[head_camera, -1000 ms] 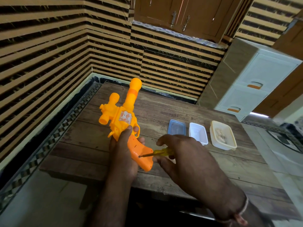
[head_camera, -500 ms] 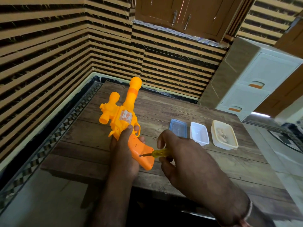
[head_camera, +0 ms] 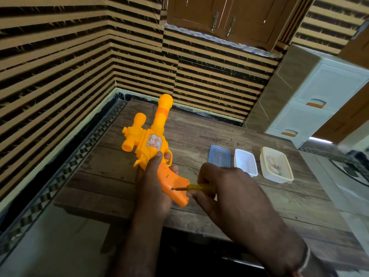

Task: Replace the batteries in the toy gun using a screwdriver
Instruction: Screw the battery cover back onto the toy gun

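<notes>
I'm on the screw step: my right hand (head_camera: pixel 229 188) pinches the slim yellow-handled screwdriver (head_camera: pixel 196 187), its tip seated on the grip plate. My left hand (head_camera: pixel 151 182) wraps the orange and yellow plastic toy gun (head_camera: pixel 153 144), held just above the wooden counter (head_camera: pixel 199 136), barrel pointing away from me. Cover looks fastened, so batteries aren't reached yet. Next I judge: firm axial pressure, steady turns, or the tip slips. The glossy shell carries a worn sticker.

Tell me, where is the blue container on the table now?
In the head view, the blue container lies on the wooden table, leftmost of three containers, beside the white container and just beyond the right hand.
</notes>
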{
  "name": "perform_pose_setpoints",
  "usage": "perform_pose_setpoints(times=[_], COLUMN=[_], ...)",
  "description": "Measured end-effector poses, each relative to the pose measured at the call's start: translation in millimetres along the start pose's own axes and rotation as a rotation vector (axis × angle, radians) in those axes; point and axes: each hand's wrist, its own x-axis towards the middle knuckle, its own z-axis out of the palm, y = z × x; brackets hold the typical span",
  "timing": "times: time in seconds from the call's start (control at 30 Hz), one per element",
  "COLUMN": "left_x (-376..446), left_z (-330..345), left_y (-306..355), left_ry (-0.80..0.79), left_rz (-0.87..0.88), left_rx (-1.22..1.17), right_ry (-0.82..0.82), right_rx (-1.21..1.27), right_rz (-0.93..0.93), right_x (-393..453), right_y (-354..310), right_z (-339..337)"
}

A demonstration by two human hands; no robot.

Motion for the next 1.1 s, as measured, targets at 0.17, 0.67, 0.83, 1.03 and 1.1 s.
perform_pose_setpoints(times=[0.17, 0.67, 0.83, 1.03, 1.1], left_x=[-1, 0, 1, 0, -1], left_z=[1, -1, -2, 0, 0], left_y=[-1, 0, -2, 1, 2], left_ry=[0.006, 0.010, -0.016, 0.011, -0.009], left_rz=[0.025, 0.030, 0.025, 0.018, 0.013], left_rx=[-0.008, -0.020, -0.005, -0.045, -0.049], right_ry=[-0.011, 0.037, 0.016, 0.037, 0.109], right_rx=[0.057, 0.113, 0.183, 0.204, 0.161], right_rz=[-0.025, -0.026, -0.057, -0.036, -0.050], right_x=[-1, 1, -2, -1, 1], right_y=[-2, 3, 1, 6, 6], right_z=[1, 7, 7, 9, 12])
